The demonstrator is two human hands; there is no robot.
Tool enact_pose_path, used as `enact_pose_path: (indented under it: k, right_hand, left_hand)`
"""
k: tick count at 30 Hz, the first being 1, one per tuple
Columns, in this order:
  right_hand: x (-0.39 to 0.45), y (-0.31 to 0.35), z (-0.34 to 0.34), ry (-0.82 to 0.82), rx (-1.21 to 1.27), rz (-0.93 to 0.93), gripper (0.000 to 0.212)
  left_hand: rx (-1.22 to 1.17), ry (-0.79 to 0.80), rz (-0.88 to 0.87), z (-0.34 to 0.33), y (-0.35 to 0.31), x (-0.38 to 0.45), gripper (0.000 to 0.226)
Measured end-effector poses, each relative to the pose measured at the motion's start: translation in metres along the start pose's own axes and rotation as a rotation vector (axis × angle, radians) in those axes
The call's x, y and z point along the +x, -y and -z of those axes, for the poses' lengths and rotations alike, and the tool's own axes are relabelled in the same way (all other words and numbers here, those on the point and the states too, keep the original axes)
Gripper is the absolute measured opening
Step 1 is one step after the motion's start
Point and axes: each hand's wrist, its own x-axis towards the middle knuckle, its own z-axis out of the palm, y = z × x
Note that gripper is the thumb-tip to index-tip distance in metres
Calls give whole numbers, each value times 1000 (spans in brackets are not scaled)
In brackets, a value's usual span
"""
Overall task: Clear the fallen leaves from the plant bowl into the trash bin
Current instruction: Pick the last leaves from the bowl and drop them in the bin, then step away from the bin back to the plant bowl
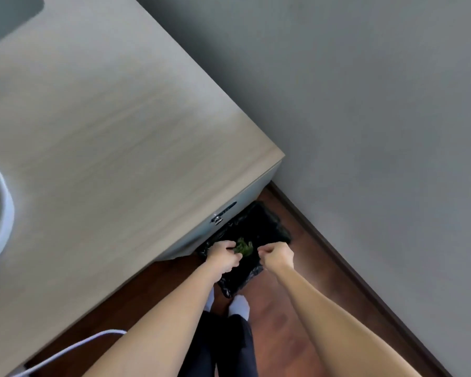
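My stance: I stand over the dark wooden floor [278, 330], white-socked feet [238, 306] just short of the bin; I should stay put so nothing drops outside it
My left hand [223, 255]: curled at the near-left edge of the bin, fingertips pinching small green fallen leaves [242, 247]; I judge the step is letting them go, so I should spread the fingers fully and rub them off low over the opening
My right hand [278, 255]: closed into a loose fist at the near-right edge; whether it grips the liner or more leaves I cannot tell
Black plastic-lined trash bin [259, 229]: on the floor, tucked against the cabinet side; the leaves hang over its mouth
Pale wood-grain cabinet top [106, 126]: bare here
White round plant bowl [0, 210]: at the far left edge, well apart from the bin; I should check it for stragglers
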Motion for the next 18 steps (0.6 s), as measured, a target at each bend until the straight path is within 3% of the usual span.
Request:
enact_pose_path:
  k: [3, 10, 18]
  right_hand:
    - [13, 1, -7, -5, 2, -14, 25]
    - [-14, 35, 28, -9, 89, -15, 22]
    - [-77, 135, 79, 16, 168, 217, 12]
  left_hand:
    - [27, 35, 16, 0, 4, 8, 53]
    - [43, 85, -60, 24, -29, -40, 45]
    - [25, 27, -280, 84, -94, -134, 33]
